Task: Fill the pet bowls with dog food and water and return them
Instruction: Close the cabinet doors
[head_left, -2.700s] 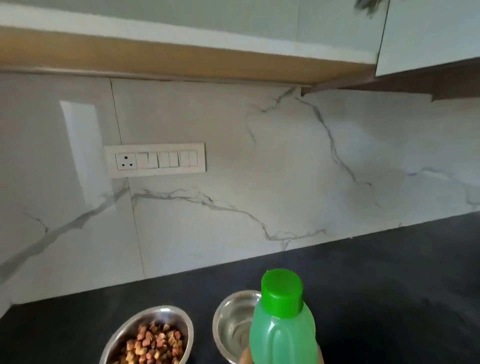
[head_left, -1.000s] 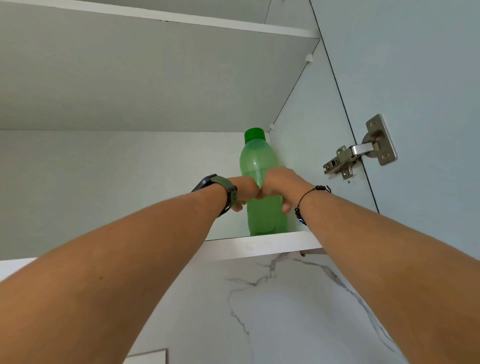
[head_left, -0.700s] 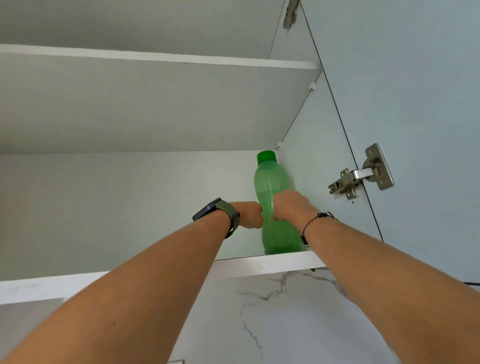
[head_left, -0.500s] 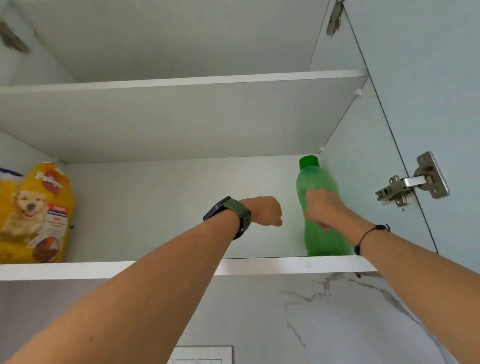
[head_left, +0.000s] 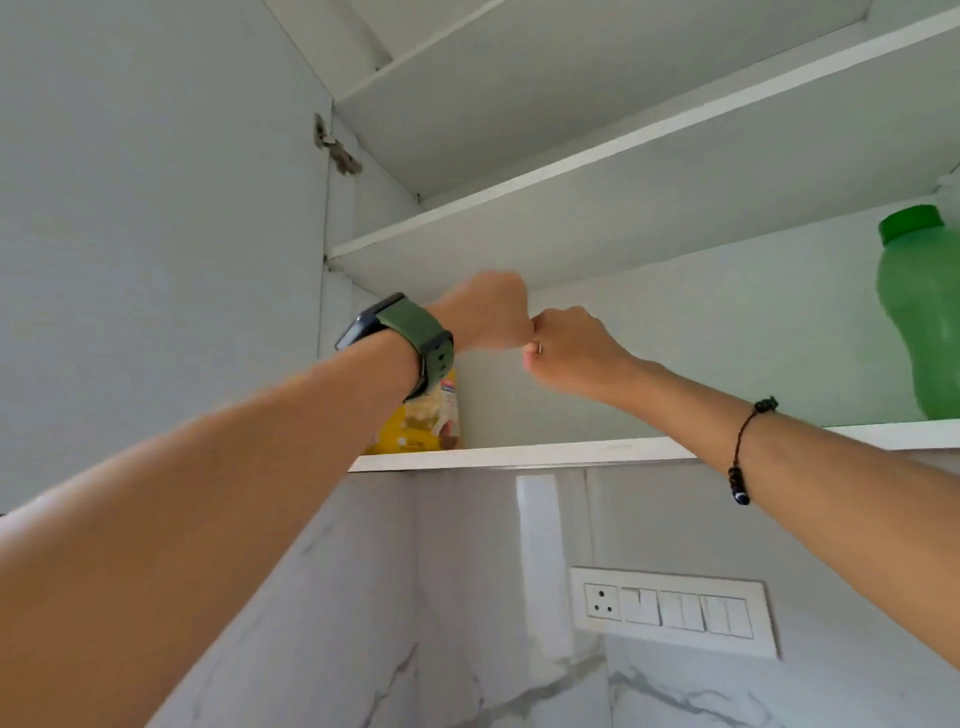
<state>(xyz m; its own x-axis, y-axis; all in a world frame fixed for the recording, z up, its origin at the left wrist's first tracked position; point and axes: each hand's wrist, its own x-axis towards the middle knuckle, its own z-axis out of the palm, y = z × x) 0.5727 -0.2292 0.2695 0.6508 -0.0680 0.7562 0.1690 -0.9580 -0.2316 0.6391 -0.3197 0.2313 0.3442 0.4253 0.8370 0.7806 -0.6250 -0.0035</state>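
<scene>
The green water bottle (head_left: 919, 312) with its green cap stands upright at the right end of the lower cabinet shelf (head_left: 571, 449), and no hand touches it. A yellow dog food bag (head_left: 426, 421) stands at the shelf's left end, mostly hidden behind my left wrist. My left hand (head_left: 485, 312) and my right hand (head_left: 571, 348) are raised in front of the open cabinet, fingers curled, knuckles touching each other, holding nothing that I can see. The pet bowls are out of view.
The open cabinet door (head_left: 156, 234) stands at the left. An upper shelf (head_left: 623, 140) runs above. Below the cabinet is a marble wall with a white switch panel (head_left: 670, 610).
My right hand let go of the green bottle, which stays on the shelf, and moved left to meet my left hand. The view swung left, toward the dog food bag.
</scene>
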